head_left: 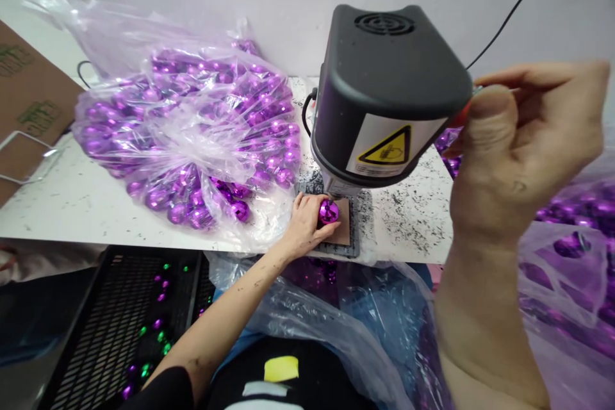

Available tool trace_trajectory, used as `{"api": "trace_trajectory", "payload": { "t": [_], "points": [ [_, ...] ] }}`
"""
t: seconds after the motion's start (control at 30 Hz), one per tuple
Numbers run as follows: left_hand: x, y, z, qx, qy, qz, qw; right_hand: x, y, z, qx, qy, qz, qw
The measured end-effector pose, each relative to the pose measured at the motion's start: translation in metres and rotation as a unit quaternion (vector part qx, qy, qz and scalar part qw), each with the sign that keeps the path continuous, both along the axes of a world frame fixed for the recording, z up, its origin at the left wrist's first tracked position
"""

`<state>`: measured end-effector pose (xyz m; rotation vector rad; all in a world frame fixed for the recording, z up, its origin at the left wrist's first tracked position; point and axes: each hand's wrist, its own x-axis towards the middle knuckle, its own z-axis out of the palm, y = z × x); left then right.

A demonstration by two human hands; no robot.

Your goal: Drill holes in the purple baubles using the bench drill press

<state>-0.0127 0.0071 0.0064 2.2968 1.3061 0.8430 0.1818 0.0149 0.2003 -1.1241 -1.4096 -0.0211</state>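
Observation:
My left hand (pixel 307 224) holds a shiny purple ball (pixel 329 211) on a small brown pad (pixel 342 224) at the front of the white table. Above the ball stands a black machine (pixel 384 90) with a yellow warning label. At the machine's right side, my right hand (pixel 533 122) has its thumb and fingers closed round a red-orange part, mostly hidden by the thumb. The ball sits beneath the machine's lower end.
A clear bag (pixel 192 128) of purple balls lies left on the table (pixel 57 198). More bagged purple balls (pixel 571 243) are at right. A cardboard box (pixel 29 90) stands far left; below is a black crate (pixel 110 307) with small coloured balls. Dark flecks dot the tabletop.

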Motion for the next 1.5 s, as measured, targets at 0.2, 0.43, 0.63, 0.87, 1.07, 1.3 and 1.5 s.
{"api": "trace_trajectory", "payload": {
  "t": [0.2, 0.43, 0.63, 0.87, 1.07, 1.3, 1.5],
  "points": [
    [0.0, 0.0, 0.0, 0.014, -0.006, -0.003, 1.0, 0.002, 0.019, -0.005, -0.034, -0.035, 0.019, 0.999],
    [0.0, -0.002, 0.007, -0.021, 0.008, -0.003, 1.0, -0.005, -0.029, -0.035, 0.081, -0.139, -0.072, 0.984],
    [0.0, -0.003, 0.011, -0.026, 0.002, -0.001, 1.0, -0.006, -0.055, -0.066, 0.071, -0.186, -0.097, 0.975],
    [0.001, -0.003, 0.012, -0.033, -0.006, -0.007, 0.999, -0.018, -0.058, -0.08, 0.046, -0.158, -0.112, 0.98],
    [0.001, -0.004, 0.01, -0.029, -0.004, 0.003, 1.0, -0.024, -0.05, -0.084, 0.085, -0.083, -0.055, 0.991],
    [0.003, -0.004, 0.009, -0.025, -0.019, 0.007, 0.999, -0.032, -0.041, -0.099, 0.124, -0.02, -0.084, 0.989],
    [0.002, -0.005, 0.01, -0.027, -0.021, 0.004, 0.999, -0.039, -0.033, -0.11, 0.159, 0.067, -0.092, 0.981]
  ]
}}
